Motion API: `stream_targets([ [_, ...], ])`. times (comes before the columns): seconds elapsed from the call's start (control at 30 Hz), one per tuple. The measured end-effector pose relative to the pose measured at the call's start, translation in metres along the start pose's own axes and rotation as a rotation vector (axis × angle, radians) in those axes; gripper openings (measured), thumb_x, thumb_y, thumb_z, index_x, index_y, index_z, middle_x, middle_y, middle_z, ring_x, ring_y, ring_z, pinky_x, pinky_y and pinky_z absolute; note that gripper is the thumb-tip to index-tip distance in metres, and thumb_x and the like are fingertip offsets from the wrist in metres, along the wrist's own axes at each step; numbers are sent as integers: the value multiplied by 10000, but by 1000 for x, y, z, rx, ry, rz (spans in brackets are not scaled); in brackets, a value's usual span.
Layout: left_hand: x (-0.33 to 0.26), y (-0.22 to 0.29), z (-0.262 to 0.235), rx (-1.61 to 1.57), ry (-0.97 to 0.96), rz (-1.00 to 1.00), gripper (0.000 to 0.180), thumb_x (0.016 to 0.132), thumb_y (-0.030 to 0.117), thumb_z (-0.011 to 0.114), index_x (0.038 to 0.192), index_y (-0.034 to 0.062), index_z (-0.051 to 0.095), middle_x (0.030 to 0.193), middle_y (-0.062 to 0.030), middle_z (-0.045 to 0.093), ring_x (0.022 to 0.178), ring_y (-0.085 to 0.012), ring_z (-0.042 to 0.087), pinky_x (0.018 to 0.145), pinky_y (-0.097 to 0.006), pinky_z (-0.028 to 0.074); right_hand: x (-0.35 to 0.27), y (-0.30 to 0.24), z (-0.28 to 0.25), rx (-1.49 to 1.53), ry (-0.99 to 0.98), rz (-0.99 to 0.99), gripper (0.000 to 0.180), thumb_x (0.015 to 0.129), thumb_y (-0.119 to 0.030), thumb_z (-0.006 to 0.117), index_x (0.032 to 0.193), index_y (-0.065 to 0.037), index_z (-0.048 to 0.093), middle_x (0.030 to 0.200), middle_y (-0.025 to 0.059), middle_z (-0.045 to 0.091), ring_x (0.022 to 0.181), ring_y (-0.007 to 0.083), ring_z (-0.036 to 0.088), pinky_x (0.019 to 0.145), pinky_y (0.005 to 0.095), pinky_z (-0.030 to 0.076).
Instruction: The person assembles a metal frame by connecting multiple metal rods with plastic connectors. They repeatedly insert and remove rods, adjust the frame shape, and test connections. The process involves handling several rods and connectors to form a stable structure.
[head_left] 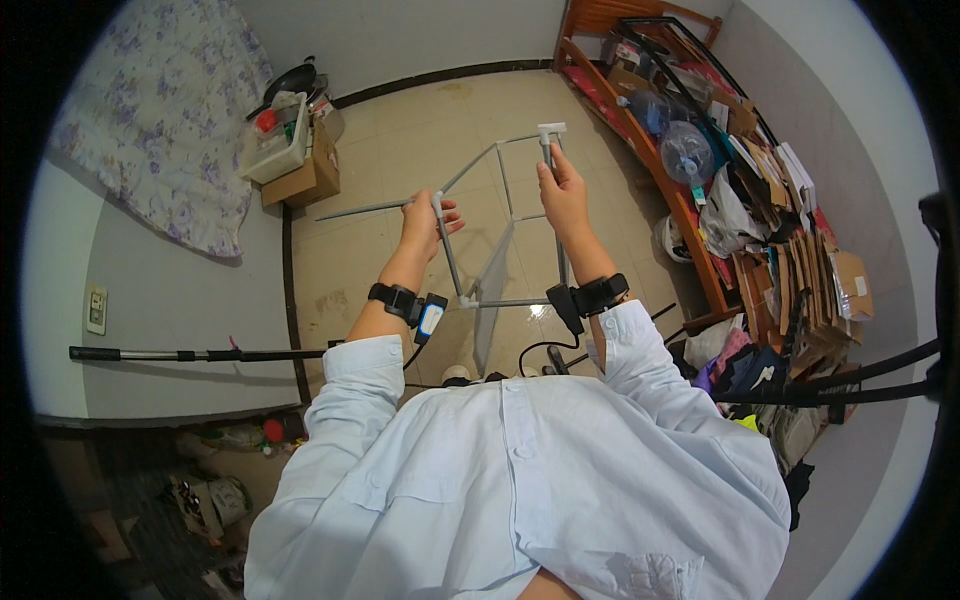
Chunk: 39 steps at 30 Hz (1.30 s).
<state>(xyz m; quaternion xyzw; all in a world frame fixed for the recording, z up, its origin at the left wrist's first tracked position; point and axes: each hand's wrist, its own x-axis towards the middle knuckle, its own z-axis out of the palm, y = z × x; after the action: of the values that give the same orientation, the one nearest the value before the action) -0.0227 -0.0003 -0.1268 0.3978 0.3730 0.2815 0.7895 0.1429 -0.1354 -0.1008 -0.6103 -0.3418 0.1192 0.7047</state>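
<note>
A frame of thin grey tubes [470,178] joined by pale plastic corner connectors stands in front of me, above the floor. My left hand [430,220] is closed round its left side at a connector, and from there a loose-ended tube [350,212] sticks out to the left. On the far right corner, my right hand [562,195] grips an upright tube just below a white connector [551,129]. A near crossbar [515,302] runs between two lower corners. Part of the right-hand tube is hidden by my fingers.
To the right, a wooden bed frame [650,150] carries clear plastic bottles [686,150], bags and stacked cardboard [800,280]. At the far left stand a cardboard box [305,172] and a white bin [275,148]. A black pole [190,354] crosses the left side, near a floral curtain [165,110].
</note>
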Motion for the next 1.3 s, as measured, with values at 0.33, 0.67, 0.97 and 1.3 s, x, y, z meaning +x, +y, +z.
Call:
stream_targets([
  [0.33,-12,1,-1,-189,-148,101,424,985,394,288,1024,16,476,925,-167,566,786,-244,577,789,-408,531,5,-5,-12,53,61,55,415,899,-123,563,1292,-17,480,684,-49,474,560,28,387,487,193,321],
  [0.67,-17,7,1,-217,-261,168,473,990,386,288,1064,2,555,921,-141,594,851,-236,582,818,-369,511,-2,-11,-20,-618,220,-191,458,847,-169,600,1264,-17,485,958,110,532,851,199,518,684,279,417],
  [0.97,-14,1,32,14,-197,249,264,968,311,430,984,60,510,879,-55,607,725,-120,589,639,-236,489,-20,-16,49,-397,-422,35,400,791,-205,639,1130,-29,517,1042,155,576,943,274,559,795,345,446],
  [1.3,-12,4,12,392,133,433,449,899,358,460,583,43,514,535,-44,523,500,-161,517,508,-299,414,-38,3,65,-232,-520,24,223,773,-120,524,933,6,432,737,143,517,682,233,510,626,359,429],
])
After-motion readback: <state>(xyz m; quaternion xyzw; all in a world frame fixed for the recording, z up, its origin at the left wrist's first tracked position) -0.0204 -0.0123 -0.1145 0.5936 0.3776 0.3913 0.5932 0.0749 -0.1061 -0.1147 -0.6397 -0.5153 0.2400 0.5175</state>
